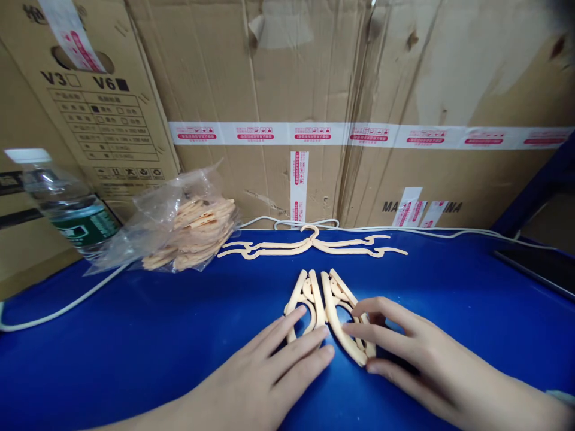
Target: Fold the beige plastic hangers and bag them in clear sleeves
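Two cream folding hangers lie folded side by side on the blue table. My left hand (274,371) rests over the left folding hanger (317,293), its fingers stretched out and apart, covering the lower part. Around the lower part of the right folding hanger (336,329), my right hand (413,341) has its fingers on the side and its thumb at the bottom tip. Behind them, unfolded cream hangers (278,251) lie with arms spread wide and a hook (309,228) on top.
At the back left, a clear plastic bag (157,203) holds many cream hanger pieces (202,227). Beside it stands a water bottle (76,209). Cardboard boxes (251,72) wall the back. A white cable (67,314) crosses the blue table (157,347); a dark flat device (539,269) lies right.
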Action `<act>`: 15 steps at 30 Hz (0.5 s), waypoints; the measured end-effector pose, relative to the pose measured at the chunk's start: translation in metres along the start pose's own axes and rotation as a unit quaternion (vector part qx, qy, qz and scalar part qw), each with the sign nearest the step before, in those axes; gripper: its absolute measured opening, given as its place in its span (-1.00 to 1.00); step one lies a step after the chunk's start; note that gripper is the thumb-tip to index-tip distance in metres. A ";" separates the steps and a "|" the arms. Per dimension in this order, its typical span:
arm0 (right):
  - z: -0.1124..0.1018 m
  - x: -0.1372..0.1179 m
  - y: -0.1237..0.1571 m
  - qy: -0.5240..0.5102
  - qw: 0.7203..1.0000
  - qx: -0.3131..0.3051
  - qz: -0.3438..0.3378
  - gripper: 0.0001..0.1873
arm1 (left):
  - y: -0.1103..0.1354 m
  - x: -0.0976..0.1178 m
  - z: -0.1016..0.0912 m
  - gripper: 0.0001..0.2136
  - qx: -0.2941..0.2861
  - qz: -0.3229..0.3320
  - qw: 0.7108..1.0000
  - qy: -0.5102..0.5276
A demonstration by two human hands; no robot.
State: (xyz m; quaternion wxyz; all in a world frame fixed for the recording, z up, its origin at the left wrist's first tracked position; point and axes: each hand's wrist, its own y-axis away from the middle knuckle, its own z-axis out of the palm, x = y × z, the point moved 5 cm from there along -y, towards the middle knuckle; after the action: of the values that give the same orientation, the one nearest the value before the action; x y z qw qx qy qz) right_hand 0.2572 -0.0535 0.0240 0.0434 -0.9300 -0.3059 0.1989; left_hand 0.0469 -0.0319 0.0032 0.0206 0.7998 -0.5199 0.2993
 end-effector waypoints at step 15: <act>0.005 0.002 -0.004 0.028 0.999 0.033 -0.006 -0.58 | -0.003 0.003 -0.009 -0.33 0.008 -0.002 0.998 -0.067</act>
State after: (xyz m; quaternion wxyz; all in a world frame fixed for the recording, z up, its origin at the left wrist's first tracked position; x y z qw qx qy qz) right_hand 0.2545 -0.0488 0.0192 0.0839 -0.9317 -0.3029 0.1822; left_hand 0.0460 -0.0294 0.0130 -0.0203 0.8193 -0.5163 0.2487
